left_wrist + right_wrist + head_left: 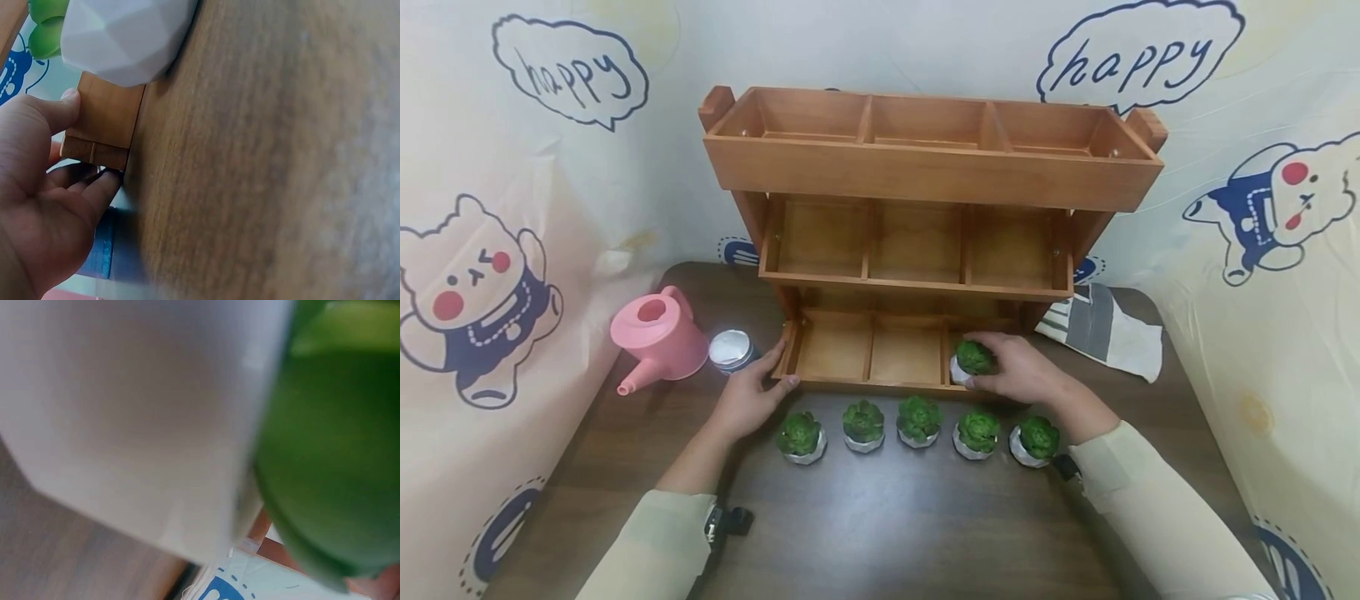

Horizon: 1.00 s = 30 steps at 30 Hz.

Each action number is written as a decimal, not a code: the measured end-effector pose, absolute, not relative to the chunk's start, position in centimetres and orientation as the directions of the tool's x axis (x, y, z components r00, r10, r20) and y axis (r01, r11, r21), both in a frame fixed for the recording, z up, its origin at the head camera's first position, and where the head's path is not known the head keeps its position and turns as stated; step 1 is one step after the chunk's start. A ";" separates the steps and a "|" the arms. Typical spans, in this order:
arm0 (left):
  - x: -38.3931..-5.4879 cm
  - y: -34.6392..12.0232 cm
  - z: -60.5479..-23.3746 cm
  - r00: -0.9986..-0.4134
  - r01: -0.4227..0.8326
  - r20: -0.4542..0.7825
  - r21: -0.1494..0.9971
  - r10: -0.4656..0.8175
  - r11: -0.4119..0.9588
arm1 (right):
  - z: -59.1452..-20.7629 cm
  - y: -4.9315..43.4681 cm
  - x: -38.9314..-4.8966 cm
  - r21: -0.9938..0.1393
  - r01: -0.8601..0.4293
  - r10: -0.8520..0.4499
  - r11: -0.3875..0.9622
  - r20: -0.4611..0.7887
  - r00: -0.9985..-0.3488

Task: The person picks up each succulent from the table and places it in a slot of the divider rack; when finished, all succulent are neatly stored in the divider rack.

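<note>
A wooden three-tier plant stand (pixel 925 175) faces me, each tier split into three compartments. My left hand (pixel 748 398) grips the left end of the bottom tier; in the left wrist view, the thumb is on the wooden front (pixel 106 112) and the fingers wrap the end. At the bottom tier's right compartment, my right hand (pixel 1026 371) holds a potted succulent (pixel 974 358) with green leaves and a white pot. Several more succulents (pixel 918 420) stand in a row before the stand. In the right wrist view, a close white pot (pixel 125 425) and green leaves hide the right hand's fingers.
Left of the stand are a pink watering can (pixel 662 337) and a small round tin (pixel 732 350) with a silvery top. A grey and white glove (pixel 1105 333) lies to the right. Printed cloth walls (pixel 482 200) enclose the brown table (pixel 880 533).
</note>
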<state>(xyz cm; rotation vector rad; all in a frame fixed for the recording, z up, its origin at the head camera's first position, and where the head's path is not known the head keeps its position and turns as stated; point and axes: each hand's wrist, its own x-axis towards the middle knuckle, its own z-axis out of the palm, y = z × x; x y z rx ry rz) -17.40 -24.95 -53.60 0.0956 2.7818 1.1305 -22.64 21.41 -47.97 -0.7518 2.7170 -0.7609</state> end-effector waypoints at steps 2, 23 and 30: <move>-17.4 -25.1 -53.6 -0.988 -0.002 -0.110 0.699 0.105 0.715 | -48.1 21.3 -22.6 -0.527 -0.434 -0.549 0.730 -0.074 -0.833; -17.3 -24.8 -53.8 -0.989 -0.026 -0.117 0.726 0.085 0.687 | -48.3 24.7 -20.1 -0.699 -0.328 -0.523 0.636 -0.078 -0.849; -17.3 -24.8 -53.9 -0.990 -0.027 -0.114 0.730 0.083 0.683 | -48.5 26.4 -18.3 -0.743 -0.356 -0.508 0.567 0.025 -0.861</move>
